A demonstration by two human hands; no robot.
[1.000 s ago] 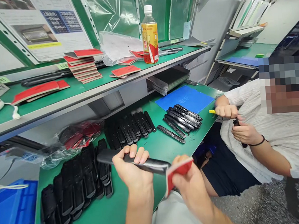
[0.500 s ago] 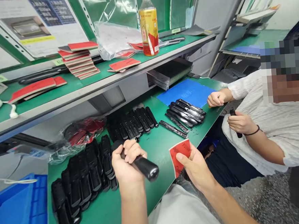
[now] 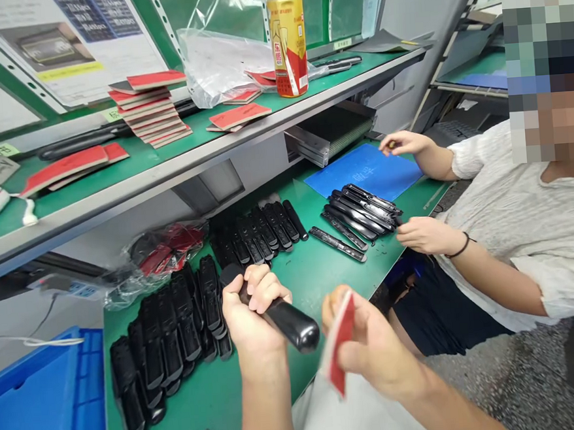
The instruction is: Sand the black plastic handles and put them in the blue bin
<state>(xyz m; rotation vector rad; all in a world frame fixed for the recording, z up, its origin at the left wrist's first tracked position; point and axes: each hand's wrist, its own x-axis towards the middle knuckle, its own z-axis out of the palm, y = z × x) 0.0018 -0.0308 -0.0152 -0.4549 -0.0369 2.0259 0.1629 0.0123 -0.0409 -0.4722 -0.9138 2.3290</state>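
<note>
My left hand (image 3: 255, 315) is closed around a long, glossy black plastic casing (image 3: 297, 327), its rounded end pointing toward the lower right. To the right of it, my right hand (image 3: 379, 349) pinches a red sanding sponge (image 3: 344, 347) between thumb and fingers. The sponge is turned nearly edge-on, slightly blurred, and stands apart from the casing's end. Behind my left hand, rows of black casings (image 3: 170, 338) lie side by side on the green table (image 3: 261, 407). Another row of casings (image 3: 256, 233) lies farther back.
A co-worker's hands (image 3: 423, 235) work at the right, beside a pile of black casings (image 3: 360, 210) and a blue sheet (image 3: 362, 170). Stacked red sponges (image 3: 155, 116) and a drink bottle (image 3: 288, 48) stand on the shelf. A blue bin (image 3: 39, 402) is at lower left.
My right hand has turned the sanding sponge from face-on to nearly edge-on and lowered it slightly. My left hand still holds the casing. The co-worker's hands have moved over the blue sheet and toward the pile.
</note>
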